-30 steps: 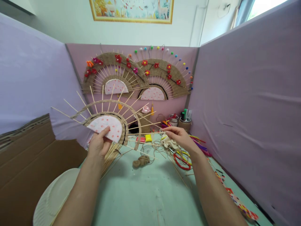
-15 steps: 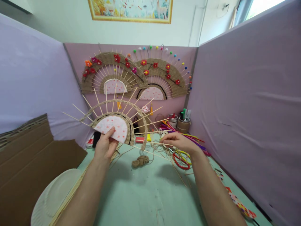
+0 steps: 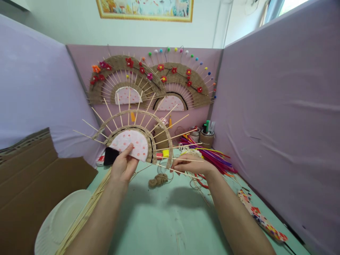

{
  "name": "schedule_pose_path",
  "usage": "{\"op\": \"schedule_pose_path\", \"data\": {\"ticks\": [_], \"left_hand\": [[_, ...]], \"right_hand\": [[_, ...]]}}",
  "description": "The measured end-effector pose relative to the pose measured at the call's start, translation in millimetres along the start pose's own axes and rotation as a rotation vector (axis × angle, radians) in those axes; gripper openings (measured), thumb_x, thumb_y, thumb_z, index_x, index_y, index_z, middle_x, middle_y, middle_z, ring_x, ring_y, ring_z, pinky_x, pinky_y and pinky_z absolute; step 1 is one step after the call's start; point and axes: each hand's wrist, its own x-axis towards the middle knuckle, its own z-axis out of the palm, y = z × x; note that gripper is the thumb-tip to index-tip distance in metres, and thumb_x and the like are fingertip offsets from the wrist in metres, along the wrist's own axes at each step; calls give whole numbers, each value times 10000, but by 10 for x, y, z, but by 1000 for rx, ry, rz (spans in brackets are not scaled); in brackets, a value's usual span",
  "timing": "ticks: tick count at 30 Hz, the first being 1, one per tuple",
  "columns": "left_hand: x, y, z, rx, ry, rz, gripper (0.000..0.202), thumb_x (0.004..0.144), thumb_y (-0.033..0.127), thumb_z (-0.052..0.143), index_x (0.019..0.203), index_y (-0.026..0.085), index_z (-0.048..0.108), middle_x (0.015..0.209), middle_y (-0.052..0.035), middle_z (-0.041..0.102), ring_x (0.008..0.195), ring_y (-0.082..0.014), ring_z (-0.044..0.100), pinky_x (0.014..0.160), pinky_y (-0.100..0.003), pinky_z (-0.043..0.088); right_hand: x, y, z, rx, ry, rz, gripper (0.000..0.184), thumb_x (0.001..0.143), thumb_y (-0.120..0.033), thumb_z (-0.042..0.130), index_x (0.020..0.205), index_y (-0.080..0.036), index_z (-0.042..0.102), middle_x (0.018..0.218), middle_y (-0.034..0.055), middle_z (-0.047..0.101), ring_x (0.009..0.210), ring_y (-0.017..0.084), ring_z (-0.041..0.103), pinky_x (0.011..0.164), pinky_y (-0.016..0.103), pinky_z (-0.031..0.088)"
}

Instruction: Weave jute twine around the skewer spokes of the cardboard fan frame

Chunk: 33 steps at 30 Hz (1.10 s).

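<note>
My left hand (image 3: 124, 165) grips a half-round fan (image 3: 126, 140) from below, its thumb on the white, pink-spotted centre. Pale thin sticks fan outward from it, and a narrow band of jute twine (image 3: 138, 112) is woven across them in an arc. My right hand (image 3: 192, 165) is closed at the right end of that arc, fingertips pinched on the twine among the lowest sticks; the pinched strand is mostly hidden. Below the fan, a small bundle of jute twine (image 3: 158, 180) lies on the table (image 3: 148, 219).
Two larger flower-trimmed woven fans (image 3: 117, 62) stand against the back panel. At right are coloured pipe cleaners (image 3: 215, 159), a pen holder (image 3: 207, 139) and a patterned strip (image 3: 262, 217). Cardboard (image 3: 34, 177), a white plate (image 3: 46, 226) and long straw strands (image 3: 85, 209) lie left.
My right hand has moved left and slightly down to the arc's right end. The fan has shifted a little to the right in my left hand.
</note>
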Motion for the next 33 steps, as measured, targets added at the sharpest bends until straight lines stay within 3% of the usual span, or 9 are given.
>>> {"op": "schedule_pose_path", "data": {"ticks": [7,11,15,20,24,29,33], "left_hand": [[-115,63,59,4,-69,63,523,819,-46,504,1225,275,580,1146,-61,688,1110,-179,622,971,-350,496],[-130,114,60,26,-95,136,514,813,-51,511,1195,283,593,1163,-42,679,1148,-184,596,1004,-390,471],[-106,175,50,40,-102,241,482,809,-50,519,1130,294,625,1152,-18,681,1190,-188,566,997,-391,484],[-90,240,37,32,-116,395,465,785,-76,531,1009,309,662,1104,24,696,1223,-169,538,976,-330,505],[-111,253,44,39,-124,463,411,780,-75,538,927,287,666,1076,37,706,1238,-173,524,983,-327,496],[-154,240,84,31,-86,436,402,777,-54,544,930,298,662,1072,38,709,1207,-169,552,982,-341,494],[-191,231,109,14,-78,363,420,804,-37,512,1008,302,654,1090,10,705,1187,-169,567,960,-334,509]], "right_hand": [[-26,113,-44,13,58,5,348,849,-477,567,945,-181,721,723,13,621,672,122,536,597,228,419],[-54,64,-94,-40,156,-51,309,843,-438,586,908,-174,732,839,36,667,724,132,544,641,242,418],[-11,86,-98,-44,281,-10,335,848,-439,567,955,-168,733,908,58,663,761,150,554,661,260,419],[60,165,-77,-258,514,19,309,856,-382,555,1021,-179,719,880,64,602,766,165,545,687,285,415],[73,54,6,-440,626,23,277,875,-324,538,1073,-196,685,880,63,617,780,171,551,706,286,403],[174,-157,322,-438,427,-35,219,911,-282,490,913,-187,688,843,44,686,757,158,582,693,263,397],[328,-157,581,-363,319,-92,226,916,-277,481,893,-183,685,836,42,691,761,151,593,698,249,411]]}}
